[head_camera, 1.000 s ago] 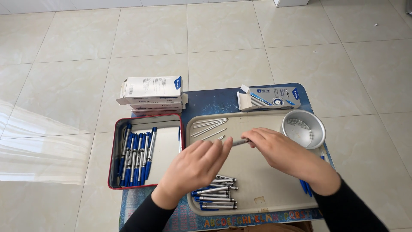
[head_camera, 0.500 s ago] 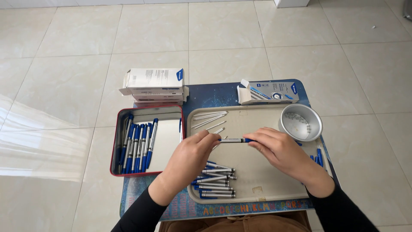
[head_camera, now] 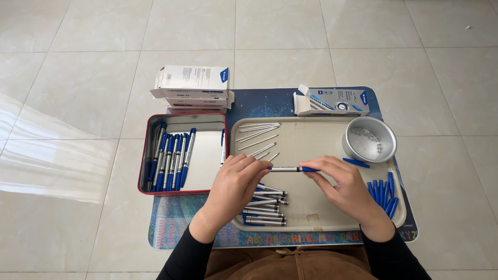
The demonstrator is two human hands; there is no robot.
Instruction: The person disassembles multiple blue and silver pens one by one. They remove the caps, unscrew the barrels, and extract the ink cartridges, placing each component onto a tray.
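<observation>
We hold one pen (head_camera: 291,169) between both hands above the middle of the beige tray (head_camera: 311,136). Left hand (head_camera: 234,182): fingers closed on the silver barrel end. Right hand (head_camera: 343,186): fingers pinched on the blue end. Pen long axis runs left to right, level, parallel to the table's near edge; neither hand is nearer, each has one end. Whether the blue piece is fully seated on the barrel we cannot tell; the joint is probably hidden by the fingertips.

Just below the left hand, a heap of silver barrels (head_camera: 264,205) lies on the tray. Toward the tray's far-left corner, thin white refills (head_camera: 258,136). At the tray's far-right corner, a round metal bowl (head_camera: 369,139); below it, loose blue caps (head_camera: 383,193) along the right edge. At the table's left edge, a red tin (head_camera: 181,192) with finished pens in a row. Small cartons (head_camera: 193,88) sit at the far edge.
</observation>
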